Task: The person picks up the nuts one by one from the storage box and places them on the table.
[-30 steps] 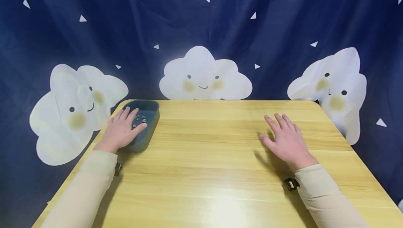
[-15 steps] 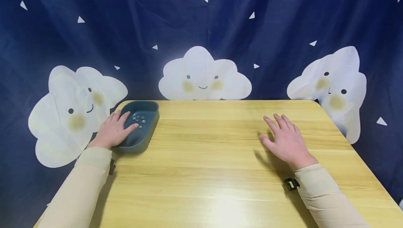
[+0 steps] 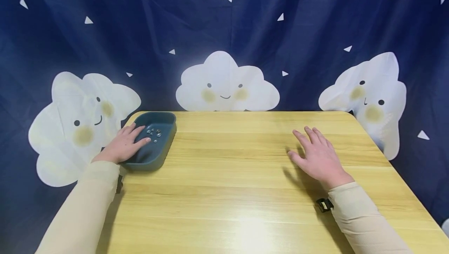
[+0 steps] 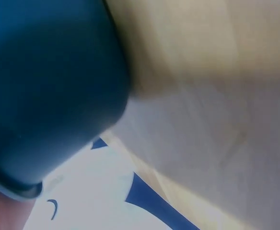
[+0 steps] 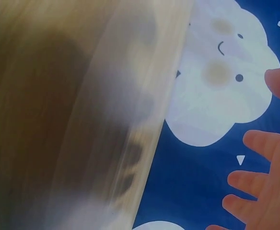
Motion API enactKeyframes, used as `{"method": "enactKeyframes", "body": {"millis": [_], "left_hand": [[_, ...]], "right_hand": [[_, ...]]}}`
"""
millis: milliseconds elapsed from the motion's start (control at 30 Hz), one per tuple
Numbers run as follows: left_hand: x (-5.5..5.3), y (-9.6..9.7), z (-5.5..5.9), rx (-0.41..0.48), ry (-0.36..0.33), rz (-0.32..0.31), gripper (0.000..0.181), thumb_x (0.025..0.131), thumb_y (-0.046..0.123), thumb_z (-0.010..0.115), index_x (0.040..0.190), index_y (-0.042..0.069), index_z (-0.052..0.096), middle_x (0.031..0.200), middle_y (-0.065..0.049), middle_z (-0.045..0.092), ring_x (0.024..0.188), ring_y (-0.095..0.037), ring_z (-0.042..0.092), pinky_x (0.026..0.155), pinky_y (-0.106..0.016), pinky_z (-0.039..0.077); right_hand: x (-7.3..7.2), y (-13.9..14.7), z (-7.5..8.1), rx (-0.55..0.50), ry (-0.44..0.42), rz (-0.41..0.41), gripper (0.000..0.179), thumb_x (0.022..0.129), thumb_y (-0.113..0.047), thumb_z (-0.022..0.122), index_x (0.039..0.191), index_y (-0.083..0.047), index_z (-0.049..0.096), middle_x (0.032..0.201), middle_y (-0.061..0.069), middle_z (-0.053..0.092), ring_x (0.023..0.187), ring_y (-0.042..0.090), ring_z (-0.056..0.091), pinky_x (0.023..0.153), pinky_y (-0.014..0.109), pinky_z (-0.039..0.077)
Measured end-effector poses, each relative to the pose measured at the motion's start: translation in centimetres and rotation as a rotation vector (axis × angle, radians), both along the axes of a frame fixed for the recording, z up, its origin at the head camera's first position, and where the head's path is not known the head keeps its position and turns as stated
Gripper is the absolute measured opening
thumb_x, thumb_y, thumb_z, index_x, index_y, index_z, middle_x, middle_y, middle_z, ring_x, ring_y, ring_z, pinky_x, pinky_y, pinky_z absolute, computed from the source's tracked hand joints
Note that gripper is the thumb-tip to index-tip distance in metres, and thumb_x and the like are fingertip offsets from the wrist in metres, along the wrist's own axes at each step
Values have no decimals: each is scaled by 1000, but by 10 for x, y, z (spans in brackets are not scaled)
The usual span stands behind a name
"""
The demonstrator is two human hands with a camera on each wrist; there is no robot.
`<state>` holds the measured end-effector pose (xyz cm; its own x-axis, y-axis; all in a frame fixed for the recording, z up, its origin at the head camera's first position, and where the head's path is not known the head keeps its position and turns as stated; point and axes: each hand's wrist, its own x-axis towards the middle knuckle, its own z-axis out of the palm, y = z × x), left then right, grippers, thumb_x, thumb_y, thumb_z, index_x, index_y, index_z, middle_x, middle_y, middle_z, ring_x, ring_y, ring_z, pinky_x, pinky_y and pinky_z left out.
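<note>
A dark teal tray [image 3: 168, 145] stands at the table's far left corner, with several small shiny round pieces [image 3: 155, 141] on its floor; their kind is too small to tell. My left hand [image 3: 122, 143] lies over the tray's left rim, fingers extended and thumb reaching across the inside. I see nothing held in it. The left wrist view shows the tray's outer wall [image 4: 58, 96] close up, with a bit of the left hand [image 4: 5, 213] beside its rim. My right hand [image 3: 317, 158] hovers above the table's right side, fingers spread, holding nothing; its fingers [image 5: 260, 143] show apart.
The light wooden table [image 3: 228, 176] spans the front, its far edge against a dark blue curtain [image 3: 147, 20] printed with white clouds [image 3: 228, 76]. A black strap device [image 3: 324, 205] sits at the right wrist.
My left hand has shifted left, from over the tray's middle to its left rim, uncovering more of the small pieces. One piece lies further right. The right hand stays put.
</note>
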<state>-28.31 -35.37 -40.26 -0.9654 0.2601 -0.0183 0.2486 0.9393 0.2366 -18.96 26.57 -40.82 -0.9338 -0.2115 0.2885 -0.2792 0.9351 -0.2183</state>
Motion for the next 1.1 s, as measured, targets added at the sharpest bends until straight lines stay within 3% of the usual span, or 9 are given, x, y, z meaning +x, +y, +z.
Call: {"method": "enactKeyframes", "body": {"millis": [267, 533, 867, 1100], "left_hand": [[1, -12, -5, 63, 30, -65, 74, 104, 55, 44, 153, -1, 38, 159, -31, 23, 148, -50, 13, 113, -67, 15], [4, -15, -6, 67, 54, -110, 66, 105, 45, 49, 150, -2, 42, 156, -29, 32, 148, -47, 19, 113, -63, 19], [16, 3, -6, 23, 119, -182, 58, 104, 44, 51, 145, 3, 52, 153, -26, 41, 145, -45, 29, 110, -61, 27], [19, 17, -12, -7, 197, -275, 54, 101, 41, 58, 137, 2, 59, 145, -22, 52, 142, -42, 37, 110, -57, 31]], "right_hand": [[1, 1, -3, 7, 18, 33, 66, 95, -44, 62, 150, -12, 46, 155, 29, 33, 144, 51, 24, 108, 69, 25], [0, 2, -4, -2, 34, 65, 64, 95, -43, 63, 148, -10, 48, 154, 30, 33, 142, 53, 25, 109, 67, 25], [-1, 1, -4, -1, 1, 79, 66, 96, -44, 61, 150, -9, 46, 156, 30, 29, 144, 53, 22, 110, 67, 24], [-1, 0, -5, 7, 6, 86, 67, 96, -46, 61, 150, -10, 46, 156, 30, 30, 144, 52, 22, 111, 66, 24]]}}
